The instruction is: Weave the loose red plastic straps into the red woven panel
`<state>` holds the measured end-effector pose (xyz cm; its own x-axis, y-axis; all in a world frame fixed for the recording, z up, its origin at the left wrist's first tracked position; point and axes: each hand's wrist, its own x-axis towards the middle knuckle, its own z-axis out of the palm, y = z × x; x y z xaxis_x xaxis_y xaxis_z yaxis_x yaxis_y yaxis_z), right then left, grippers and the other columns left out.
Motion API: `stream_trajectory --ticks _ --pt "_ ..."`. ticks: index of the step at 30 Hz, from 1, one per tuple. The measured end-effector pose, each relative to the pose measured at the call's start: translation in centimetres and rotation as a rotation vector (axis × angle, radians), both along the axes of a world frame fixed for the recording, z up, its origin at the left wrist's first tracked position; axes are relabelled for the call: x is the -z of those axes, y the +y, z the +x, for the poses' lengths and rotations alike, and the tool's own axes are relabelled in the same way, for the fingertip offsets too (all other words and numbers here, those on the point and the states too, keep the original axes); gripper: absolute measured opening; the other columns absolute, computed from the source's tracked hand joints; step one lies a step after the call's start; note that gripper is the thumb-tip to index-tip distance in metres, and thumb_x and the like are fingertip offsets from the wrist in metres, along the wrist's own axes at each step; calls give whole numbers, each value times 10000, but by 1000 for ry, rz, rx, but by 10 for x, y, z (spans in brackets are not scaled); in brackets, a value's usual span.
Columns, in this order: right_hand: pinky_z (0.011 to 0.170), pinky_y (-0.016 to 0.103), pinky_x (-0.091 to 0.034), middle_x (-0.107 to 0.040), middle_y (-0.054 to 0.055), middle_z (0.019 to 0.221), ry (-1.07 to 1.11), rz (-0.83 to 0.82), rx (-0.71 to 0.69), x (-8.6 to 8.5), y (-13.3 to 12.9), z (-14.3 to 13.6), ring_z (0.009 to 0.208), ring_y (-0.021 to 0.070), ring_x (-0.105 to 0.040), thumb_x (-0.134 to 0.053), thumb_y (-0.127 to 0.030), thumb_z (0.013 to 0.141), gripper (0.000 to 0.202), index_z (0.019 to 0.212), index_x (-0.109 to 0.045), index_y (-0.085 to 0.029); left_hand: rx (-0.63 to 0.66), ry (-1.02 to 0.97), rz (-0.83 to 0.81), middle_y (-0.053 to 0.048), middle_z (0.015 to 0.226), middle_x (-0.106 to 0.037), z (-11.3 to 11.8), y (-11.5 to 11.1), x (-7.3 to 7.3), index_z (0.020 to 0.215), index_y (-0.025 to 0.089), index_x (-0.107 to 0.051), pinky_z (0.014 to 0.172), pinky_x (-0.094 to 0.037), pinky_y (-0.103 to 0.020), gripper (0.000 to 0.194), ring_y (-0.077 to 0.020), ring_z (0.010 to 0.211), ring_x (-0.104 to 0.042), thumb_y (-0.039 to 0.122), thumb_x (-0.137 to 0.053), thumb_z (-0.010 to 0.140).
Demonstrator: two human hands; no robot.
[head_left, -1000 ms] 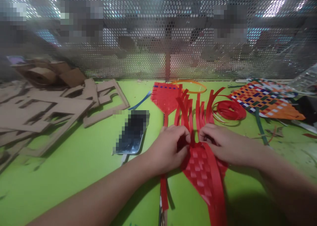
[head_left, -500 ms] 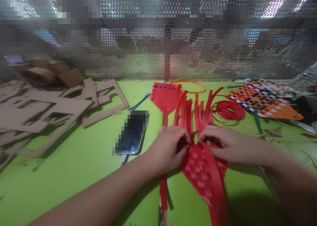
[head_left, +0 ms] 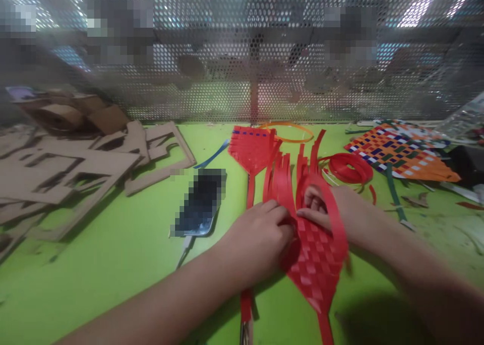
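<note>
A woven red fan-shaped piece [head_left: 313, 254] lies in front of me, its handle toward me and loose red strips [head_left: 282, 176] standing from its far edge. My left hand [head_left: 260, 239] is closed on its left edge, the fingertips hidden in the weave. My right hand [head_left: 327, 206] is at the far right of the weave, fingers curled and thumb stretched over the surface. A wide red strip [head_left: 336, 214] arches over that hand; whether the fingers grip its end is hard to see. Behind lies a second red woven fan [head_left: 252, 151] with a blue dashed line.
Left are a phone [head_left: 200, 204] with a cable and stacked cardboard cutouts [head_left: 68, 168]. Right are a red strip coil [head_left: 350, 167] and a multicoloured woven piece [head_left: 401, 151]. An orange loop [head_left: 291, 132] lies before the perforated metal screen [head_left: 212, 83].
The wide red strip, which trailed down over the weave toward me, now arches up around my right hand. My left hand has moved slightly nearer to me along the left edge.
</note>
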<state>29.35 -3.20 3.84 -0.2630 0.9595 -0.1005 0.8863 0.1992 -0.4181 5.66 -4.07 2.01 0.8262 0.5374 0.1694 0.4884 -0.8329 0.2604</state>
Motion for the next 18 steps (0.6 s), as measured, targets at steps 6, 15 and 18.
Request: stream_trajectory --ticks 6,15,18 --pt "568 312 -379 -756 29 775 -141 6 45 5 5 -3 663 201 -649 -683 -501 978 296 850 -618 -242 -17 54 46 -145 1406 -715 1 -2 2 1393 138 -688 1071 -533 -501 367 -330 1292 -655 198 -585 1046" --pt "585 335 -355 -757 62 799 -320 172 192 -2 12 34 657 251 -654 -627 -444 976 210 1044 -671 -250 7 87 -85 -132 1760 -303 1 0 9 1641 140 -458 1352 -239 -562 572 -315 1662 -244 245 -516 1082" --pt "595 340 -352 -733 58 762 -323 122 203 -4 17 44 666 247 -638 -599 -410 975 211 848 -660 -253 40 85 -150 -123 1755 -309 1 3 10 1634 137 -471 1359 -213 -574 593 -305 1660 -243 212 -532 1049"
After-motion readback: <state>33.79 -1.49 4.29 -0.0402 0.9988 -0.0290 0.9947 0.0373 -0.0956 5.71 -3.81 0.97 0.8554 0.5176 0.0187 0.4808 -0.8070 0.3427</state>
